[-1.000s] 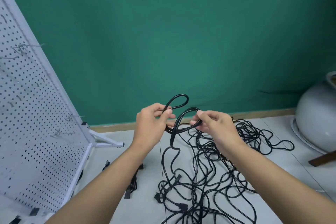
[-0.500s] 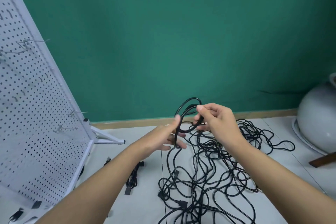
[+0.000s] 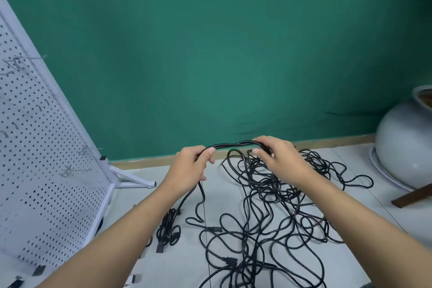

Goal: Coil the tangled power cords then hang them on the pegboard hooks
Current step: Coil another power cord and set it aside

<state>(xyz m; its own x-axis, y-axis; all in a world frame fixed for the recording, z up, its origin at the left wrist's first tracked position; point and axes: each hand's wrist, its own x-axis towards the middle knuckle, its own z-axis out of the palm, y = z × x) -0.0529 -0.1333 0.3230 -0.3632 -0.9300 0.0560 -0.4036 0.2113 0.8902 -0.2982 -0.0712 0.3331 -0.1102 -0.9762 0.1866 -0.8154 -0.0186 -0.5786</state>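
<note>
Head view: a green wall (image 3: 210,54) backs a white pegboard (image 3: 35,170) leaning at left. A tangle of black power cords (image 3: 280,206) sprawls on the floor (image 3: 224,192). Above it, the left hand (image 3: 187,168) and right hand (image 3: 280,161) hold a doubled cord span (image 3: 233,145) between them, fingers curled round it. A small bundled cord (image 3: 168,229) lies near the pegboard's foot.

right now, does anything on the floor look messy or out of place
Yes: the cords lie in a loose tangle across the floor, loops crossing every way. A small bundle lies by the pegboard, not hung; the hooks in view are bare. The left hand and right hand hold a few strands between them.
</note>
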